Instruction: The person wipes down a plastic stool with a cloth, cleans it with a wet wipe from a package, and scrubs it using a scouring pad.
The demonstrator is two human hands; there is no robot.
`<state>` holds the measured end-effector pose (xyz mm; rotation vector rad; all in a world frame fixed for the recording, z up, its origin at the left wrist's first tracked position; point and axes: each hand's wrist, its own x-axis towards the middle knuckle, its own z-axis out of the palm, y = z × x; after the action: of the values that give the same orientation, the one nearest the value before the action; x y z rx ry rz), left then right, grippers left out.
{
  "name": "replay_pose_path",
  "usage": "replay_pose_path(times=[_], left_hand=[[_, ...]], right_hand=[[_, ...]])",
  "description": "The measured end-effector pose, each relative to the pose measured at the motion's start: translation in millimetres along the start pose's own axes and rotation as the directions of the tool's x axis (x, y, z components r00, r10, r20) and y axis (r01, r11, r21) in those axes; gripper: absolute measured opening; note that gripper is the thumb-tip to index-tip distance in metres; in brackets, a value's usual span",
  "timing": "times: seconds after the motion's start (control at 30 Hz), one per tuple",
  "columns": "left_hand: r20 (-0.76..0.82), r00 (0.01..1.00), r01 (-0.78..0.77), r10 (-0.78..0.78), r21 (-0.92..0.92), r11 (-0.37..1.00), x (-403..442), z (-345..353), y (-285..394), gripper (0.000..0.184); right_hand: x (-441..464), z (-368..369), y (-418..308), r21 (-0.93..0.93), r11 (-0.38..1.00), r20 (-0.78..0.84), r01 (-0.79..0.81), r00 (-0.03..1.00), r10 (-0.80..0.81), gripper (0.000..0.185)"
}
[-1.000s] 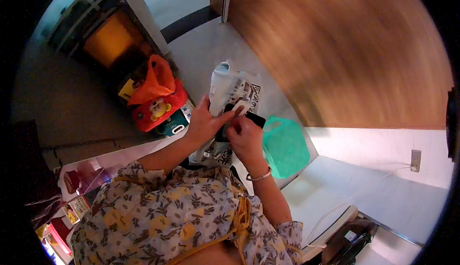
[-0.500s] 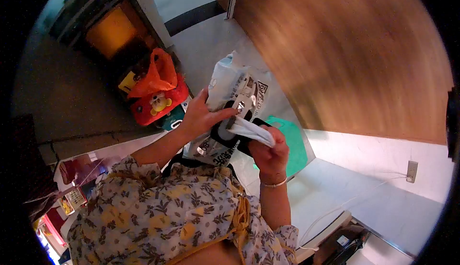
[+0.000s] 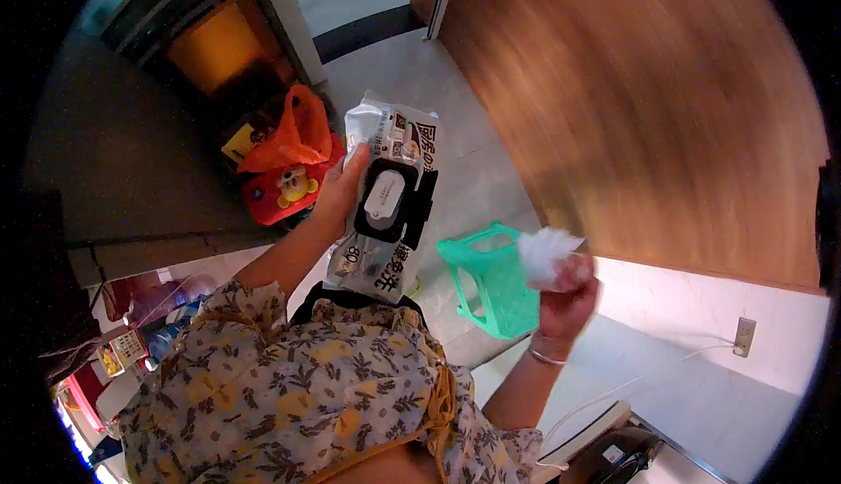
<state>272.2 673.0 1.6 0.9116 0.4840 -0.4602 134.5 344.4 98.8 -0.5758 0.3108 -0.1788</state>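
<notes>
With the hands well apart, the left hand (image 3: 340, 193) clamped on the left edge of the wipes pack (image 3: 384, 193), left of the green stool (image 3: 506, 296), and the right hand (image 3: 569, 289) closed around a white wipe (image 3: 545, 252), the pack could tip because its hold looks one-sided.

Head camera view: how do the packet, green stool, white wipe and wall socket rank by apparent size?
1. packet
2. green stool
3. white wipe
4. wall socket
Nearness may enlarge the packet; real sizes are unsure.
</notes>
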Motion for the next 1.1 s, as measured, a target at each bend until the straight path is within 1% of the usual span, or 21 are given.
replay_pose_path(times=[0.03,0.1,0.17,0.23,0.3,0.37,0.4,0.43,0.5,0.57,0.6,0.7,0.73,0.77,0.83,0.87,0.93,1.0,1.03,1.07,1.1], left_hand=[[-0.001,1.0,0.002,-0.002,-0.001,1.0,-6,5,4,0.06],[-0.091,0.995,-0.014,0.036,0.235,0.972,-19,16,11,0.06],[-0.03,0.999,0.018,-0.012,0.218,0.976,-19,11,9,0.059],[0.02,0.998,0.051,-0.056,0.201,0.978,-17,4,5,0.057],[0.161,0.965,0.178,-0.207,0.177,0.968,-18,-7,-5,0.056],[0.326,0.94,-0.046,-0.098,0.407,0.912,-39,-4,-9,0.056],[0.354,0.931,-0.07,-0.092,0.418,0.906,-48,1,-3,0.064],[0.335,0.939,-0.07,-0.081,0.416,0.907,-49,-2,0,0.064],[0.257,0.959,-0.041,-0.121,0.548,0.835,-47,-15,3,0.074],[0.154,0.985,-0.045,-0.078,0.666,0.744,-18,-76,1,0.077],[0.127,0.992,-0.103,0.005,0.783,0.613,-12,-103,8,0.078],[0.138,0.961,-0.169,0.238,0.979,0.112,0,-143,32,0.083],[0.05,0.993,-0.05,0.11,0.999,-0.001,0,-143,46,0.084],[-0.047,0.999,0.044,-0.015,0.99,-0.133,-5,-129,62,0.086],[-0.075,0.991,0.058,-0.108,0.987,-0.149,16,-159,66,0.081],[-0.011,1.0,0.005,-0.02,0.957,-0.291,30,-183,60,0.072],[0.019,0.988,0.074,0.156,0.822,-0.564,65,-239,46,0.053],[-0.06,0.917,0.303,0.395,0.749,-0.589,71,-221,46,0.035],[-0.11,0.851,0.396,0.513,0.776,-0.491,58,-187,55,0.027],[-0.099,0.865,0.376,0.493,0.777,-0.505,64,-186,57,0.027],[0.107,0.81,0.274,0.576,0.799,-0.535,71,-191,52,0.024]], right_hand=[[6,1,19,-0.292,0.955,-0.103,-0.044,0.995,0.015,0.014],[9,38,61,-0.569,0.784,-0.364,-0.248,0.931,0.031,0.016],[16,49,94,-0.924,0.356,-0.132,-0.142,0.99,0.054,0.034],[33,29,137,-0.984,0.167,-0.036,-0.063,0.986,0.16,0.052],[33,41,160,-0.979,0.179,-0.061,-0.097,0.979,0.195,0.053],[26,45,159,-0.975,0.198,-0.051,-0.101,0.969,0.243,0.054],[25,42,161,-0.963,0.22,-0.095,-0.155,0.961,0.261,0.056],[26,40,162,-0.948,0.24,-0.14,-0.21,0.95,0.278,0.058],[24,38,167,-0.97,0.147,-0.127,-0.192,0.922,0.367,0.063],[16,25,180,-0.992,0.02,0.127,0.127,0.943,0.307,0.069],[12,27,176,-0.992,0.097,0.104,0.077,0.941,0.322,0.064],[17,2,168,-0.993,0.015,0.119,0.12,0.947,0.299,0.057],[15,-4,161,-0.989,0.14,-0.001,-0.048,0.948,0.319,0.051],[13,-15,157,-0.989,0.131,-0.03,-0.074,0.951,0.306,0.051],[6,-35,146,-0.622,0.625,-0.265,-0.471,0.878,0.398,0.042],[3,-38,137,-0.535,0.659,-0.352,-0.528,0.849,0.394,0.029],[-6,-46,125,-0.411,0.734,-0.423,-0.541,0.826,0.372,0.027],[-15,-61,118,-0.258,0.814,-0.421,-0.52,0.819,0.39,0.024],[-20,-65,116,-0.252,0.822,-0.444,-0.511,0.816,0.37,0.024],[-17,-57,114,-0.181,0.843,-0.481,-0.506,0.794,0.373,0.024],[-20,-59,116,-0.109,0.869,-0.509,-0.482,0.778,0.368,0.025]])
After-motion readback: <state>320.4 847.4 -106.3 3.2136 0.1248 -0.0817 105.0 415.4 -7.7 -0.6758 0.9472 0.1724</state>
